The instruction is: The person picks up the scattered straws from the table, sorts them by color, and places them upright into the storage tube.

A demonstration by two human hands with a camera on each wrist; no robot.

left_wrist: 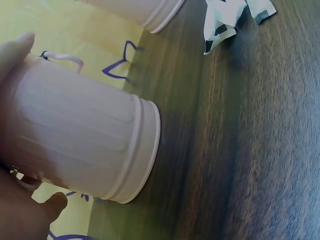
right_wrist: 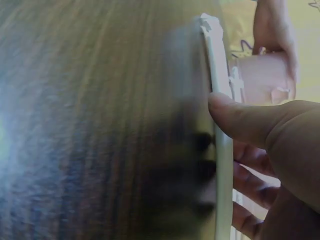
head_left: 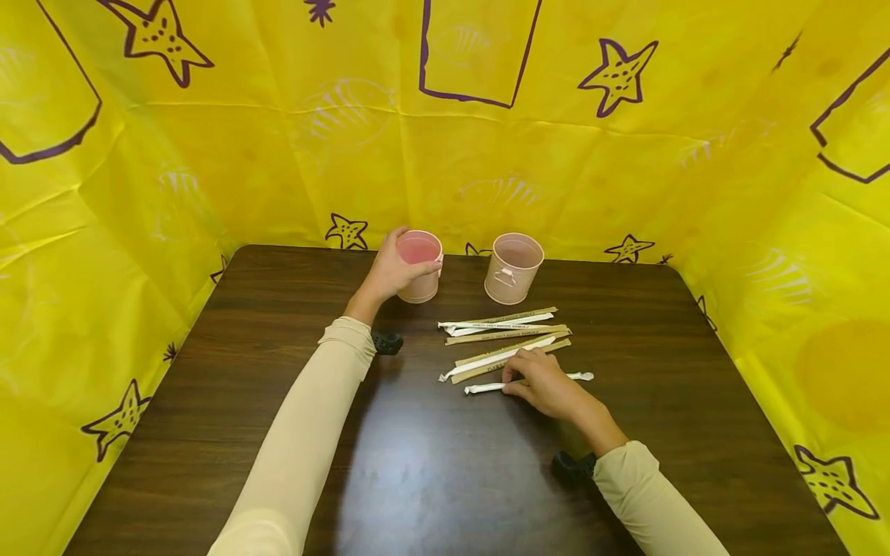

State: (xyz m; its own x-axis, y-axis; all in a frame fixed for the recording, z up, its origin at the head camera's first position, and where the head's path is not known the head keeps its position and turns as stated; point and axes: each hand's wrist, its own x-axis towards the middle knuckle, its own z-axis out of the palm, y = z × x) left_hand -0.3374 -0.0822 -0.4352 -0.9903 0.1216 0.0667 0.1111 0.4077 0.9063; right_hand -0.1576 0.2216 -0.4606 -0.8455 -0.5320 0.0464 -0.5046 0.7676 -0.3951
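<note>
In the head view, my left hand [head_left: 393, 270] grips a small pink bucket [head_left: 419, 289] by its upper part, thumb across the front of the rim and fingers round the far side. The bucket stands upright on the table; its ribbed wall and small handles show in the left wrist view. My right hand [head_left: 549, 384] pinches a thin straw in a white paper wrapper [right_wrist: 218, 65] between thumb and fingers. The straw lies nearly level at the table surface, its two ends [head_left: 480, 388] sticking out on either side of the hand.
A second pink bucket [head_left: 513, 278] stands upright to the right of the first. Between the buckets and my right hand lie several long wrapped sticks, some in brown printed paper [head_left: 511, 333], others in white. A yellow patterned cloth [head_left: 445, 170] hangs behind the dark wooden table [head_left: 278, 401].
</note>
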